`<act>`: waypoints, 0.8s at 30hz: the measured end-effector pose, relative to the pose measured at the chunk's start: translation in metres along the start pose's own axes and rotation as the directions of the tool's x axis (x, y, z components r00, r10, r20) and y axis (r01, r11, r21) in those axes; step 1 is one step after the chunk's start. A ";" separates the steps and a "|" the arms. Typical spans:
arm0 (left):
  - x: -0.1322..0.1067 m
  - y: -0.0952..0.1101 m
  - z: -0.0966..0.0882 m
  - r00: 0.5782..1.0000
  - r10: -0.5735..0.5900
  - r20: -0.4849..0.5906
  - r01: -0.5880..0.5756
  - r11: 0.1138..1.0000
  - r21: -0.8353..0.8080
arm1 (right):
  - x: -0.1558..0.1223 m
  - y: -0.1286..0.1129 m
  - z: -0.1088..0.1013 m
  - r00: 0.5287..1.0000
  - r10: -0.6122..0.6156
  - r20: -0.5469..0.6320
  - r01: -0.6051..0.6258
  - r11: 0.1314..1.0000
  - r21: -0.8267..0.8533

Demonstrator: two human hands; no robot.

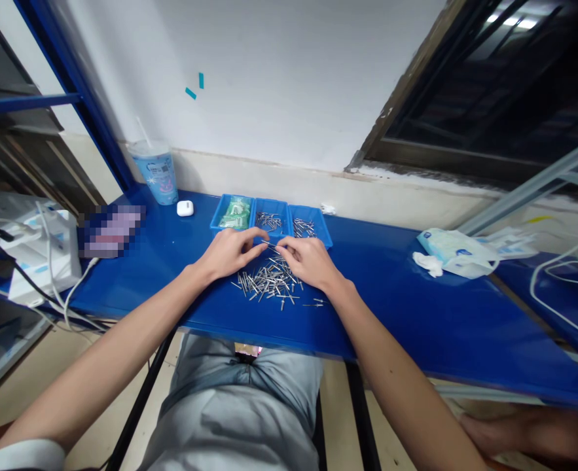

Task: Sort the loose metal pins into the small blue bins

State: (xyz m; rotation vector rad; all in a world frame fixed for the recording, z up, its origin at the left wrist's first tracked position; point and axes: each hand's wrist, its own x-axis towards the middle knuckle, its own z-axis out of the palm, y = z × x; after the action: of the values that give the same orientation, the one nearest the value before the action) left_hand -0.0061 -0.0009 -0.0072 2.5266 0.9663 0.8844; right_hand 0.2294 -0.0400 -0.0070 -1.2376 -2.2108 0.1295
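Note:
A loose pile of small metal pins (269, 282) lies on the blue table (397, 294) in front of me. My left hand (230, 252) and my right hand (308, 260) meet just above the pile's far edge. Both are pinched on one thin metal pin (269, 244) held between their fingertips. Behind the hands stand three small blue trays: the left tray (215, 222) holds green packets, the middle tray (270, 222) and the right tray (306, 227) hold more pins.
A blue drink cup with a straw (154, 171) and a white earbud case (185, 208) stand at the back left. White devices with cables (33, 252) sit at the left. A tissue pack (453, 248) lies at the right. Another person's arm (529, 435) shows at bottom right.

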 end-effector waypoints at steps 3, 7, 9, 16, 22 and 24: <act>0.000 -0.002 0.001 1.000 0.022 0.016 -0.023 1.000 0.019 | 0.000 -0.005 0.003 0.999 -0.029 -0.013 0.029 1.000 -0.005; 0.000 -0.001 0.001 0.998 0.042 0.038 -0.043 0.999 0.021 | -0.001 -0.010 0.006 0.999 -0.036 -0.037 0.035 0.999 -0.017; 0.000 0.000 0.002 0.998 0.049 0.043 -0.049 0.999 0.011 | 0.000 -0.012 0.007 0.998 -0.043 -0.038 0.042 0.999 -0.025; 0.000 0.003 0.002 0.992 0.129 -0.005 -0.129 0.986 -0.107 | 0.000 -0.009 0.009 1.000 -0.027 -0.008 0.027 1.000 -0.016; 0.001 0.005 0.001 0.984 0.171 -0.046 -0.176 0.965 -0.193 | 0.001 -0.008 0.008 0.999 -0.027 0.045 0.029 0.999 -0.045; 0.000 0.004 0.001 0.985 0.169 -0.046 -0.174 0.964 -0.200 | 0.001 -0.009 0.008 0.998 -0.032 0.056 0.035 0.998 -0.051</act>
State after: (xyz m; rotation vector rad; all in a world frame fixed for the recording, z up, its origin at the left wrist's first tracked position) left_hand -0.0029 -0.0038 -0.0059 2.4540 0.6345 1.0152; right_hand 0.2180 -0.0424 -0.0098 -1.2374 -2.2946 0.0940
